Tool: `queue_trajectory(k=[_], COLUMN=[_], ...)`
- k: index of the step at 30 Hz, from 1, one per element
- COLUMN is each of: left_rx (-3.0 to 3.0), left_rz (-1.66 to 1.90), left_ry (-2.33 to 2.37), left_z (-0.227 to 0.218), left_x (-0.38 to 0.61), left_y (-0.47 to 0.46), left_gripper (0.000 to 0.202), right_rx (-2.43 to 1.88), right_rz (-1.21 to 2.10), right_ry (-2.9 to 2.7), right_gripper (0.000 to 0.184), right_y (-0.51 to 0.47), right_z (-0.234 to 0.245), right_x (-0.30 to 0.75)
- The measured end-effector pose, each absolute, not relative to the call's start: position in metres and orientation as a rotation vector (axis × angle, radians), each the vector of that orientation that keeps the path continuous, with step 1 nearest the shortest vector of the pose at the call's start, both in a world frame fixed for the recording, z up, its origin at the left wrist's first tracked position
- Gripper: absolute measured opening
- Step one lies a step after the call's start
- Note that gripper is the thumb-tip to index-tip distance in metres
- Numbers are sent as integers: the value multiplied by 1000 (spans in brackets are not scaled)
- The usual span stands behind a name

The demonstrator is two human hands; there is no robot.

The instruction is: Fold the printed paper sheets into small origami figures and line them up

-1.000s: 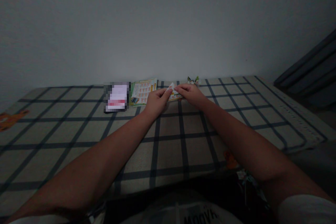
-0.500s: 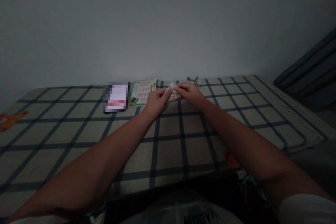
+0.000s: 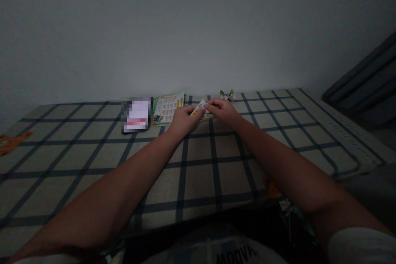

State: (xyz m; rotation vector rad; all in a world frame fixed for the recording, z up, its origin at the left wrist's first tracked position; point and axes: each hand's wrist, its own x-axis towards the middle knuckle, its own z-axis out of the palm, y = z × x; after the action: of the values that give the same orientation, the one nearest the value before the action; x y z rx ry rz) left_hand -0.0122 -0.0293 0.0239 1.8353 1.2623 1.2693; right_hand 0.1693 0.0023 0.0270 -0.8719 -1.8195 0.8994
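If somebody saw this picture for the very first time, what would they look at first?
Probably the bright, blurred-out rectangle with a dark edge, left of the colourful, green-edged printed paper sheets. Next, perhaps the small folded white printed paper near the middle, held between the left hand and right hand. Beneath them spreads a big cream cloth with dark-blue checks.

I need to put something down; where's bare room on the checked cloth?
Bare checked cloth lies left of the pixelated device, between the left forearm and right forearm, and right of the right forearm. The back middle is crowded: device, printed sheets, folded paper in the left hand and right hand, small patterned object by the wall.
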Motion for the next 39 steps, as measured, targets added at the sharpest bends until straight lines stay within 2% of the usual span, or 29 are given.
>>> queue_trajectory(k=[10,21,31,39], left_rx=[1881,1813,1816,1879], left_rz=[1135,1186,1185,1171], left_ry=[1239,1189,1134,1179], left_z=[28,24,25,27], left_x=[-10,-12,-11,-11], left_y=[-34,-33,-32,-33], left_gripper=[37,43,41,42], right_rx=[-963,-895,-897,-856], right_rz=[779,988,1182,1087], right_ry=[-1792,-1695,-1536,-1502], right_gripper=[41,35,37,36], right_y=[1,3,3,-3], right_z=[35,33,30,32], right_x=[176,177,172,165])
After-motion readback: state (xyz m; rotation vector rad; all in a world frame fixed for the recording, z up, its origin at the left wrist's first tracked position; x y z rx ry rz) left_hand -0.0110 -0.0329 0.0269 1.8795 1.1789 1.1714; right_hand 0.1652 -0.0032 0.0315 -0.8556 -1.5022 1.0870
